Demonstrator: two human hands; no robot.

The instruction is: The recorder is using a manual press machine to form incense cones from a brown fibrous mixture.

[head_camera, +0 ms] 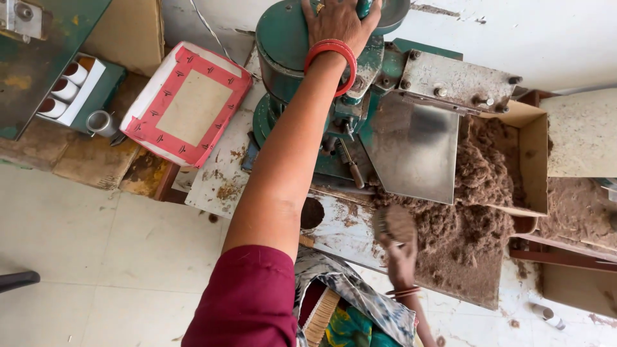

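My left hand (339,22) gripped the top of the green machine (302,58) at the counter's (334,231) far edge. My right hand (397,241) lay below at the near edge, fingers closed on a clump of brown powder (393,223), the heap (469,218) just to its right.

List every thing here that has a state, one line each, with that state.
Left hand: laid on top of the green machine, fingers curled over it.
Right hand: lifted, holding a clump of brown fibre.
Fibre heap: loose, spilled over the work surface.
Cardboard box: open, fibre inside.
Metal chute: tilted down toward the heap.
Red and white box: closed, tilted.
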